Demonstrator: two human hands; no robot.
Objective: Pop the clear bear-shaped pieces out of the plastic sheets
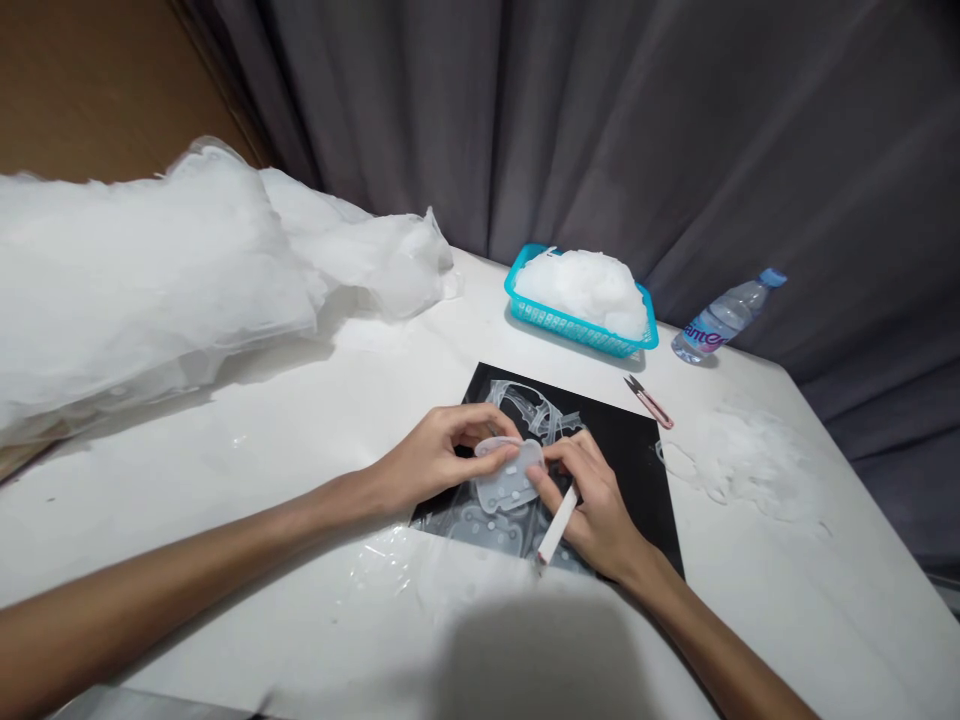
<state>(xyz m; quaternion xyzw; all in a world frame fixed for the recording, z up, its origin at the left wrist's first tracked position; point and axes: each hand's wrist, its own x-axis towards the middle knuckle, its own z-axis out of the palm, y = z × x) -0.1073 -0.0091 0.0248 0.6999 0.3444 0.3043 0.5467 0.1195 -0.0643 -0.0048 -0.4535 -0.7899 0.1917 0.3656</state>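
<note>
My left hand (480, 445) pinches the left upper edge of a small translucent white piece (506, 490) with pale dots and a rounded, wavy outline. On the piece's right edge, the thumb and fingers of my right hand (589, 490) are closed. A flat white stick (556, 525) with a dark tip is also tucked in my right hand, pointing down toward me. Beneath both hands lies a black mat (630, 470). Clear cut scraps (532, 405) rest on it beyond my fingers, and another dotted translucent piece (480, 530) lies near its front edge.
White fluffy stuffing fills a turquoise basket (585, 333) at the back. Pink-handled thread snips (651, 403) and a water bottle (724, 320) are to the right. Loose white fibre (757, 460) lies on the white table (300, 560). Large bags of stuffing (150, 270) occupy the left.
</note>
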